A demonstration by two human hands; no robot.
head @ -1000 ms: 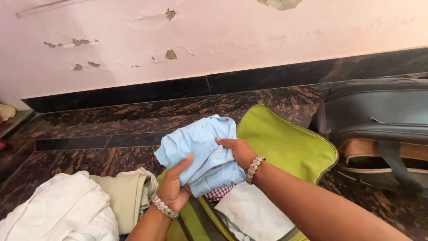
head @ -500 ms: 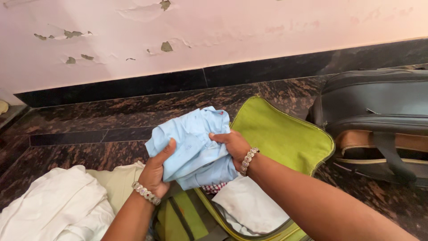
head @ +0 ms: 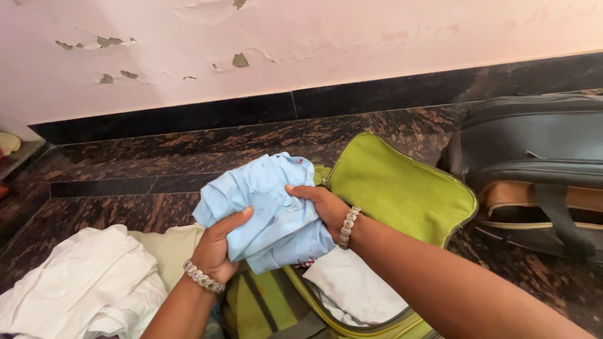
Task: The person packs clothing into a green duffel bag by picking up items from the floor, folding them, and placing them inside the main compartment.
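Observation:
Both hands grip a crumpled light blue garment [head: 264,204] held above an open green bag [head: 402,194]. My left hand [head: 217,248] clutches its lower left side, thumb on top. My right hand [head: 320,207] grips its right side. Each wrist wears a beaded bracelet. Inside the bag lie a folded white cloth [head: 352,285] and a bit of red checked fabric, mostly hidden under the blue garment.
A pile of white cloth [head: 81,289] and a pale beige garment [head: 166,248] lie on the dark stone floor at left. A black suitcase [head: 534,163] stands at right. A pink wall with peeling paint and a black skirting runs behind.
The blue garment and both hands have shifted slightly left and lower; my left hand has closed tighter around the garment's lower edge.

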